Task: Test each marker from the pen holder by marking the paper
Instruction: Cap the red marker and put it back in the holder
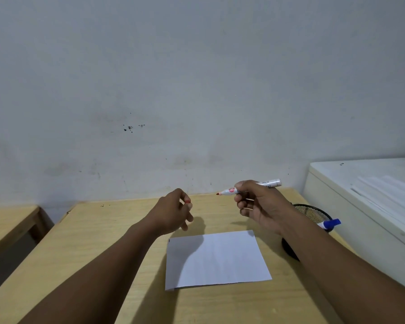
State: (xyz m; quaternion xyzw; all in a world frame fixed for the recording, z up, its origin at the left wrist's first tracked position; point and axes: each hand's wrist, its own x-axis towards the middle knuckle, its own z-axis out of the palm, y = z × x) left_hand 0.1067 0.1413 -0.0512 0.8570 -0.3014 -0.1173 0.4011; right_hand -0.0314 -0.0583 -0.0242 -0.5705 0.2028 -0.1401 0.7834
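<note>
Above the surface, we find the right hand with fingers curled around a marker; its barrel print is too blurred to read, its bare red tip points left. Left hand fingers pinch a red cap. Paper lies below, unmarked; holder at right keeps a blue-capped marker.
</note>
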